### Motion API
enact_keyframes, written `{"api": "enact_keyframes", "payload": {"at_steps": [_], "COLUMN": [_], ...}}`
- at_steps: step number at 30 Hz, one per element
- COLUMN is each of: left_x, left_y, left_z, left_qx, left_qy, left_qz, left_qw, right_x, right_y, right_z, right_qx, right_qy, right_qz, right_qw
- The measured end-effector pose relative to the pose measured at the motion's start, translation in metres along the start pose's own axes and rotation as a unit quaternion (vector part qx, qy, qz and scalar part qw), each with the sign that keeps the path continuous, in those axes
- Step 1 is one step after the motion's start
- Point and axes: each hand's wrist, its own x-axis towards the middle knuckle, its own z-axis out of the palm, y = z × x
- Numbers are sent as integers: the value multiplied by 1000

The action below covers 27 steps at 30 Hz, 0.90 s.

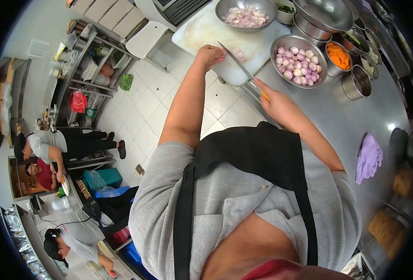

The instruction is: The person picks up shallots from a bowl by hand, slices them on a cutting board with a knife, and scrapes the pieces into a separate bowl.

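Note:
My left hand rests fingers-down on a white cutting board, pressing a peeled shallot whose pale pink flesh shows just beside the fingers. My right hand grips a knife by its orange handle. The blade runs diagonally across the board's near corner, with its tip next to my left fingers. A steel bowl of whole peeled shallots stands right of the board. Another steel bowl of sliced shallots sits at the board's far edge.
On the steel counter are stacked metal bowls, a tub of carrot slices, small steel containers, a purple cloth and bamboo steamers. Three people work by shelves across the tiled floor on the left.

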Motion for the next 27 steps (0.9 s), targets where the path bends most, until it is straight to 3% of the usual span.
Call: {"api": "enact_keyframes", "payload": {"at_steps": [8,16,27], "left_x": [-3,2,6], "left_y": [5,1,4], "left_z": [-1,-9,-6], "left_qx": [36,16,34], "left_qy": [6,-36,-30], "left_qz": [-12,-19,-32], "left_qw": [999,999,998], "right_x": [53,27,15], "right_y": [12,14,2], "right_z": [22,16,7], "right_qx": [-17,22,27], "right_qy": [8,-23,-7], "right_qz": [-12,30,5], "right_qw": [1000,999,1000]}}
